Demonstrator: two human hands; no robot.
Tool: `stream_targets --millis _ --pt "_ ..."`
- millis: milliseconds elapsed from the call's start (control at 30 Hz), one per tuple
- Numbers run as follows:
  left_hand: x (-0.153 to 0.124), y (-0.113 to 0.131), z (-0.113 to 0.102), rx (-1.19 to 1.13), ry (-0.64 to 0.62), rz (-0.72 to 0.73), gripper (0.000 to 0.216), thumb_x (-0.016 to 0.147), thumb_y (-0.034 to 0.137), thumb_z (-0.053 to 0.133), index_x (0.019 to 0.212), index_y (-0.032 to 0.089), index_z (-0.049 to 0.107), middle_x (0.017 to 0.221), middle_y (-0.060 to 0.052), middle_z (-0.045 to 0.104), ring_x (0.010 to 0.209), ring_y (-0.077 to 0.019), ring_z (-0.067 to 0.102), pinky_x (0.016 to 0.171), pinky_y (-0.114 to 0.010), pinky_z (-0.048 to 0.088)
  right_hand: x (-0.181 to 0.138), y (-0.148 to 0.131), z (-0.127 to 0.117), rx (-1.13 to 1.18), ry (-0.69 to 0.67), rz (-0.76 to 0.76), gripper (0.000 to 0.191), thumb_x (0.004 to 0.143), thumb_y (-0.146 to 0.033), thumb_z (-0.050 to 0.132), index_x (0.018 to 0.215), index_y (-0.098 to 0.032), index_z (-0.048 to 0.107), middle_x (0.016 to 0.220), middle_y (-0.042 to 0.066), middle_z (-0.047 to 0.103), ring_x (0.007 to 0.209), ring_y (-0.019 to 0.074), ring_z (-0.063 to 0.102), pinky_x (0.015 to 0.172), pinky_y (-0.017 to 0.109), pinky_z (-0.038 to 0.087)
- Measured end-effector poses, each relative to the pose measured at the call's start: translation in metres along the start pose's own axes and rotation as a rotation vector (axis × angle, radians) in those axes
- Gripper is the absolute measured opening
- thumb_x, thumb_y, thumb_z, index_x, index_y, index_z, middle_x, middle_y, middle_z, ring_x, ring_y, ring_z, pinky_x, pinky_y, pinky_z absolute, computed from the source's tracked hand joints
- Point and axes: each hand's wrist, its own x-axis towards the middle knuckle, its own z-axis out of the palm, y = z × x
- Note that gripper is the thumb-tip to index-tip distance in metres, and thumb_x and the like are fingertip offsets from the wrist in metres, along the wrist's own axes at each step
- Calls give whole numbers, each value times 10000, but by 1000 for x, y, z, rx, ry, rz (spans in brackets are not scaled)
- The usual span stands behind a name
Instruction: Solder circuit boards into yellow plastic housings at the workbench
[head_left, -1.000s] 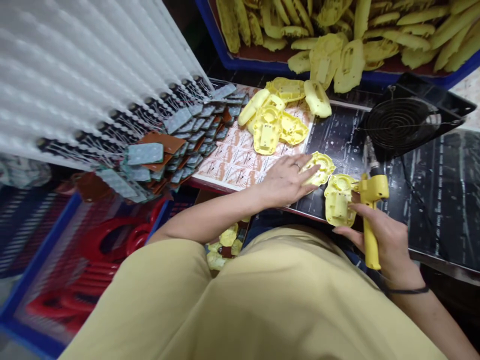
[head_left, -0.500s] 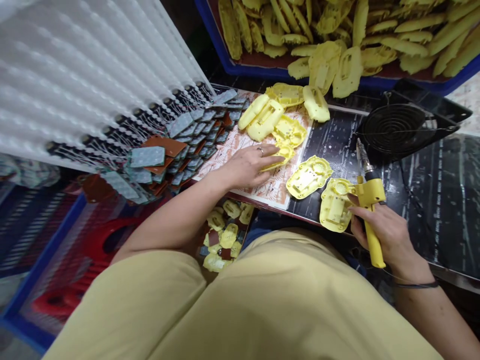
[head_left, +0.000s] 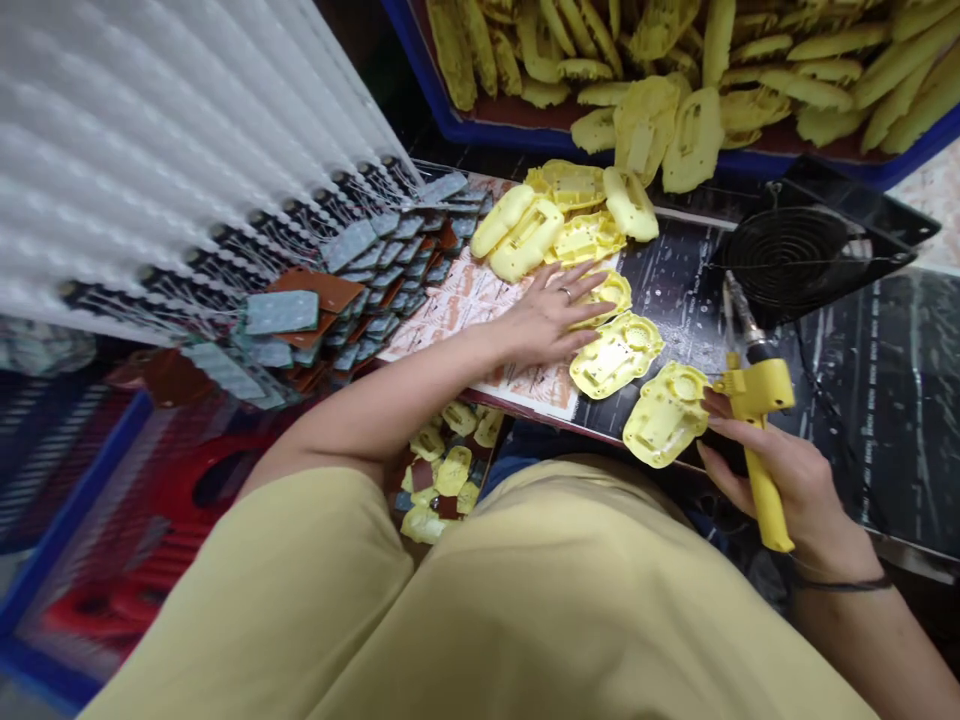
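Left hand (head_left: 546,322): fingers (head_left: 581,278) spread, laid flat, palm down. The fingertips rest on a small yellow shell (head_left: 613,290); they press on it without pinching. A ring sits on one finger.

Right hand (head_left: 784,475): fingers (head_left: 716,408) curled tight around the handle of a yellow soldering iron (head_left: 759,425), metal tip pointing away from the body. The upper fingertips also touch the edge of the near shell (head_left: 664,413), which lies open side up just left of this hand, at the surface's near edge.

Between the two hands lies the middle shell (head_left: 616,355), open side up, just below the left fingertips and apart from the right ones.

Beyond the left fingers is a cluster of more yellow shells (head_left: 559,215), partly on a printed sheet (head_left: 465,300) that also runs under the left palm. Past the iron's tip stands a black fan (head_left: 799,258) on the dark surface (head_left: 885,400).

Further out, left of the left hand, is a pile of circuit boards (head_left: 352,265) beside white ribbed sheeting (head_left: 150,150). At the far side stands a blue bin (head_left: 442,110) heaped with yellow shells. Under the left forearm, below the surface edge, is a box of small parts (head_left: 446,470). Red parts (head_left: 187,500) lie low to the far left, blurred.
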Motion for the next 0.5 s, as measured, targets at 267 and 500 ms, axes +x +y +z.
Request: stream_targets --millis 267,500 --pt "-2 57 1 102 -227 48 625 1148 453 462 1734 235 456 1852 -132 313 1743 -343 263 1387 -631 298 -20 53 23 -94 -21 -78 755 877 -434 894 1548 -564 575 919 28 804 639 322 754 534 460 622" --pt "-6 48 -20 149 -95 87 584 1154 427 453 1684 201 547 1790 -106 454 1688 -271 403 1393 -444 353 0 22 33 -89 64 -87 829 895 -404 816 1621 -586 458 744 28 763 503 320 689 397 454 559"
